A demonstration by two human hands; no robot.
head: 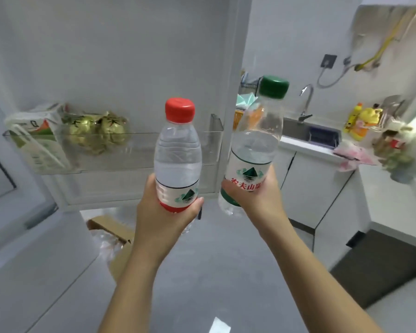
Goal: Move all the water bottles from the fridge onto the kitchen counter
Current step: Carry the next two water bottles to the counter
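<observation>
We hold two water bottles upright, clear of the open fridge door (106, 56): our left hand (163, 212) curls round the red-capped bottle (178, 159), our right hand (257, 198) round the green-capped bottle (255, 145). Behind them a door shelf (139, 150) carries wrapped packets (96, 131); the counter (308, 146) and sink (296, 129) lie right, beyond grey floor (214, 260).

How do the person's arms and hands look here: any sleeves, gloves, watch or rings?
The left hand and the right hand are bare: no gloves, and no rings show. The left forearm and right forearm are bare too; no sleeve, watch or bracelet is in view down to the picture's lower edge.
</observation>
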